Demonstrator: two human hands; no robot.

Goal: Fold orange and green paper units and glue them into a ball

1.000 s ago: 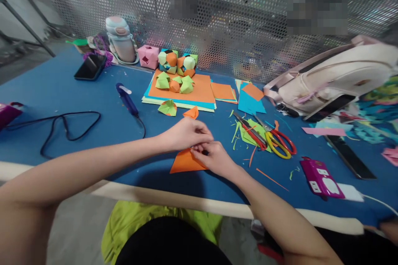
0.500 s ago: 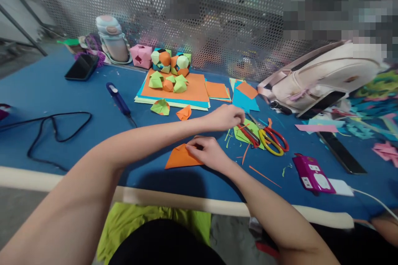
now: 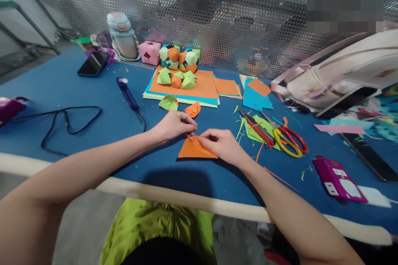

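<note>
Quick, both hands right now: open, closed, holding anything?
Left hand: fingers curled at the orange paper's upper edge; whether they grip anything cannot be told.
Right hand: closed, holding the orange paper by its right side.

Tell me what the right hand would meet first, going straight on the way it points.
The right hand points toward the left hand, so it would likely meet that hand's fingers first, though their relative depth is unclear.

The one camera looks from the person's head, forward and down across the blue tabletop (image 3: 52,87), near enough to show both forearms whole; a perforated metal screen (image 3: 217,45) backs the view, lime-green fabric (image 3: 149,219) its bottom edge.
</note>
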